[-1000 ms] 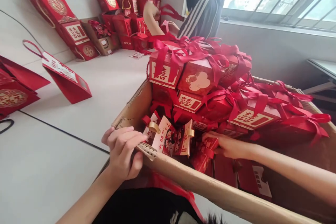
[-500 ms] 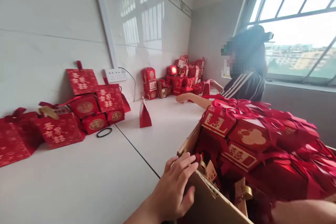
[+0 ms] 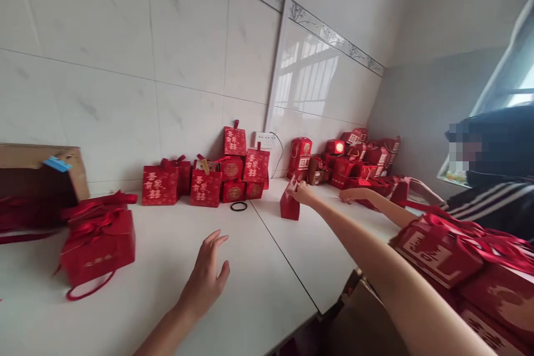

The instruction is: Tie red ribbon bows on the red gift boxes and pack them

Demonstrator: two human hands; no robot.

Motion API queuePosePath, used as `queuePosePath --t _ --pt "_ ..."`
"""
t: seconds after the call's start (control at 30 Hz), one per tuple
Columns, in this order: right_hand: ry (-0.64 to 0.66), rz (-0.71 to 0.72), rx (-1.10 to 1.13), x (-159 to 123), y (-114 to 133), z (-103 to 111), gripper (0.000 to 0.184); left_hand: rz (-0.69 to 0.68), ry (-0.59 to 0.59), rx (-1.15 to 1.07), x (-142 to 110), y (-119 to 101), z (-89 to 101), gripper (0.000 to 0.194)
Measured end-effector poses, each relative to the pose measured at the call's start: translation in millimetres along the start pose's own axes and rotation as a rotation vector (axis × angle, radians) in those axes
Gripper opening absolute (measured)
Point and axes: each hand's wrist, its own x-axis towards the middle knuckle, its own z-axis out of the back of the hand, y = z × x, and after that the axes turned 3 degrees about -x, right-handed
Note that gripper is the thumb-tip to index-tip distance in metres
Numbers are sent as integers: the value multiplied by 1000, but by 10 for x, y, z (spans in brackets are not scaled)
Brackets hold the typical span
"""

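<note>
My right arm reaches across from the lower right. At its end, my right hand is closed on the top of a small red gift box with sloping sides, which stands on the white table. My left hand hovers over the table with its fingers apart and nothing in them. Beyond it lies a black ring. Behind that, against the wall, stand several red gift boxes with light lettering, some stacked.
A large red box with ribbons stands at the left, beside a cardboard box. At the right, a carton is heaped with red boxes. A co-worker reaches over the table. More red boxes stand by the wall.
My view has turned left. My left hand has left the carton's edge and is over the table. My right hand has moved from the carton to the small gift box and taken hold of it.
</note>
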Motion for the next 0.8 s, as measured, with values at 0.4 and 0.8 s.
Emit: queuePosePath --t 0.4,0.8 --pt "-56 354 444 -94 639 -183 11 140 -190 -114 138 63 34 48" --pt "-72 704 1182 -866 1567 -1076 12 511 -506 -161 326 -8 552 39"
